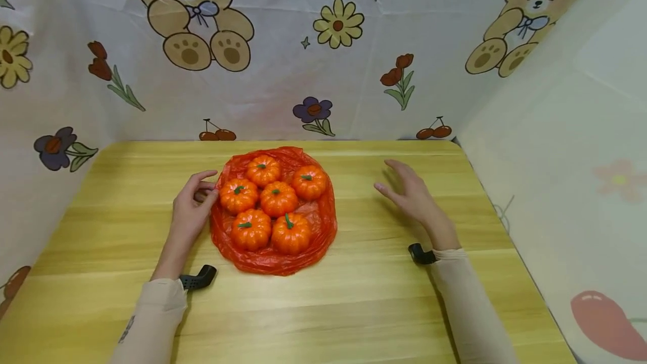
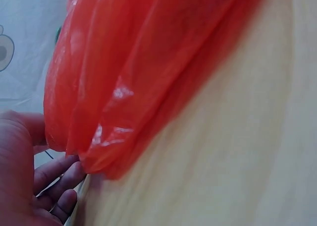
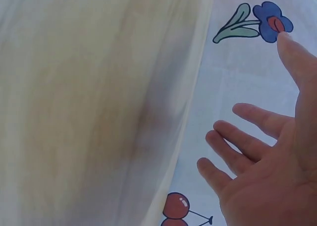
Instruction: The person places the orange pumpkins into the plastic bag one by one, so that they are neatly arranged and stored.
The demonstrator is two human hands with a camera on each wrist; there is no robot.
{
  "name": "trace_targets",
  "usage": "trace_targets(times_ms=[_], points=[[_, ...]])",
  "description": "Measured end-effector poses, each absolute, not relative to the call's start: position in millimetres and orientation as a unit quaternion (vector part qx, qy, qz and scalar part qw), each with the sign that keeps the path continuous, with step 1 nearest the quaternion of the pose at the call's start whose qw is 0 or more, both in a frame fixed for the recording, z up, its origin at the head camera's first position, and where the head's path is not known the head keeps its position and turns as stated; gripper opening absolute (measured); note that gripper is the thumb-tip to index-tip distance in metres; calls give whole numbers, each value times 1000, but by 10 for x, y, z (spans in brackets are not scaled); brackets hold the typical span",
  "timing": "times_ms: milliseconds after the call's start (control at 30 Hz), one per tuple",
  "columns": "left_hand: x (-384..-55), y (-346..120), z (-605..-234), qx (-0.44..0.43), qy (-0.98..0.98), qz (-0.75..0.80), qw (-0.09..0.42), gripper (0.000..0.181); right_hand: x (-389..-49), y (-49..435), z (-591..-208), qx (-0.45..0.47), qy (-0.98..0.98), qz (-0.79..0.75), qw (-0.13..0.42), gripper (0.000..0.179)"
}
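A red plastic bag lies spread in a round on the table, its rim rolled and crinkled. Several small orange pumpkins with green stems sit inside it. My left hand is at the bag's left edge, thumb and curled fingers pinching the rim. Close up in the left wrist view, the bag's side hangs in folds and hides the thumb tip. To the right of the bag, my right hand hovers over the table with fingers spread and nothing in it.
The wood-grain table meets a printed cloth wall at the back, with more cloth on both sides. Each wrist wears a black camera mount, one at the left cuff and one at the right cuff.
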State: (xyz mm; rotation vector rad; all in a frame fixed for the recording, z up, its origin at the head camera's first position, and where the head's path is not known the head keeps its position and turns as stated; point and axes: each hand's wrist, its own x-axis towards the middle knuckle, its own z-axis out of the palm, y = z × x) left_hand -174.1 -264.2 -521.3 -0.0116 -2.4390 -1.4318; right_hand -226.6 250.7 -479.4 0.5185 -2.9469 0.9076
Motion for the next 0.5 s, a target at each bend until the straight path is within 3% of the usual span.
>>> trace_targets(times_ms=[500], points=[[-1721, -2577, -5071, 14, -825, -535, 179, 28, -2214, 2688, -4715, 154, -952, 265, 21, 77]])
